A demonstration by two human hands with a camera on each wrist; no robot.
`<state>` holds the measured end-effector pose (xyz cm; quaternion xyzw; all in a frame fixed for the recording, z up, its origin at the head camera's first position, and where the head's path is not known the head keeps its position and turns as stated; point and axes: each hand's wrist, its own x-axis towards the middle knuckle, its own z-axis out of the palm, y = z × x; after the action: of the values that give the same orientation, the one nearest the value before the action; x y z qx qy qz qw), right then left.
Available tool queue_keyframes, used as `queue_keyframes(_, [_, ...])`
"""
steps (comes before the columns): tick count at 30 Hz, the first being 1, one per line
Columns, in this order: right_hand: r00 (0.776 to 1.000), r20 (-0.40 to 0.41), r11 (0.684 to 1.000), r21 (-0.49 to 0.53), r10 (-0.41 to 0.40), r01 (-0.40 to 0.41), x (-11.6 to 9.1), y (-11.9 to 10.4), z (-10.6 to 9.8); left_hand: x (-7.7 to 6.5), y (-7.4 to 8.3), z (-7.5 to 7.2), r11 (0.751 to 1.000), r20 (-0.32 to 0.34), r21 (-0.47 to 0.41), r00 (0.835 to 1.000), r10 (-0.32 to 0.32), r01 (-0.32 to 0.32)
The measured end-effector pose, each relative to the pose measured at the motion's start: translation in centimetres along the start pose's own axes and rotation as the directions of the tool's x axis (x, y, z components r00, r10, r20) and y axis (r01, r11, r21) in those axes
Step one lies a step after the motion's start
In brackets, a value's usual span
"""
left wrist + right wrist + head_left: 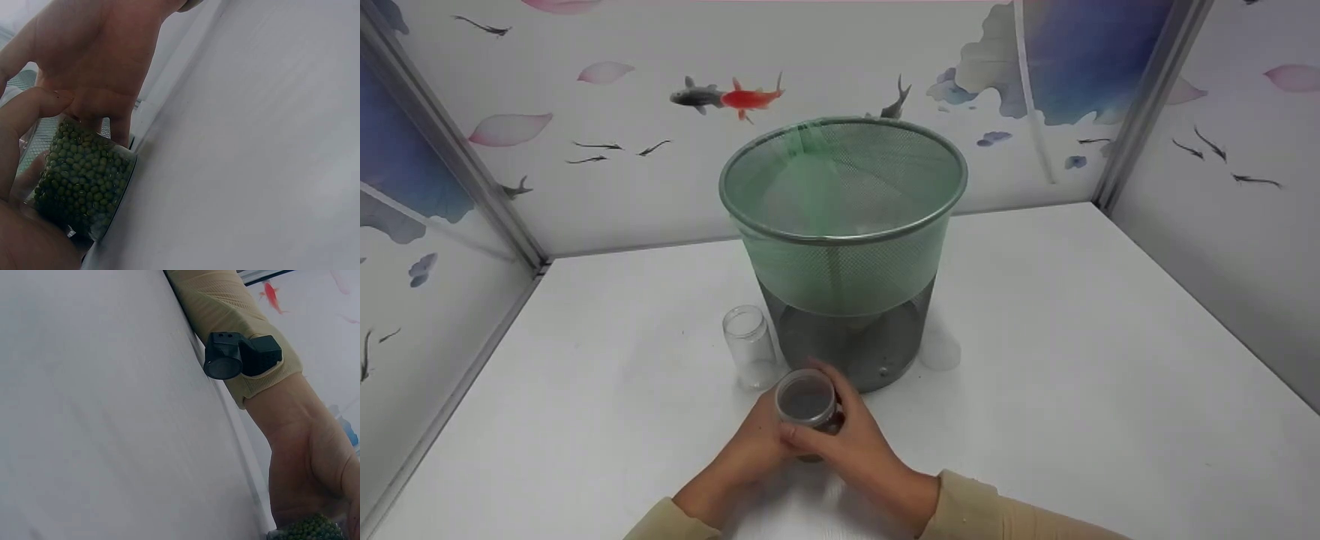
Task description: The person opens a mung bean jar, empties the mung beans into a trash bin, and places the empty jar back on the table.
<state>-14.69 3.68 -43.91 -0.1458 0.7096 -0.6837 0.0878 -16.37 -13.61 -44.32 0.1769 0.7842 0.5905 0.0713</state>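
Both hands grip a clear jar (808, 397) in front of the basket. The left wrist view shows green beans (84, 180), like mung beans, filling its lower part. My left hand (761, 442) wraps the jar's left side, its fingers partly hidden. On the other side my right hand (862, 442) curls round it, thumb across the front below the rim. The jar's mouth faces up toward the head camera; whether a lid covers it is hard to tell. Just behind my left hand stands another clear jar (751, 351), with no contents visible.
A dark mesh wastebasket (844, 241) stands upright behind the hands, its upper part lined with a green bag (847, 277). To its right lies a pale, round, see-through disc (941, 351). Printed panels with metal corner posts (495, 142) enclose the white table (1080, 360).
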Motion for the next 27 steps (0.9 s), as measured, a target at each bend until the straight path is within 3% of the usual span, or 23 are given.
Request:
queue_keyframes(12, [1.000, -0.022, 0.999, 0.030, -0.012, 0.012, 0.02, -0.01, 0.06, 0.29, -0.27, 0.01, 1.000, 0.006, -0.004, 1.000, -0.007, 0.007])
queue_keyframes(20, [0.999, -0.024, 1.000, 0.009, -0.020, 0.020, -0.05, -0.10, 0.07, 0.16, -0.24, 0.02, 0.999, -0.002, 0.018, 0.999, 0.046, -0.046])
queue_keyframes(27, [1.000, -0.024, 1.000, -0.008, -0.003, 0.003, 0.02, -0.11, 0.05, 0.21, -0.17, 0.02, 0.999, -0.005, 0.026, 0.999, 0.035, -0.035])
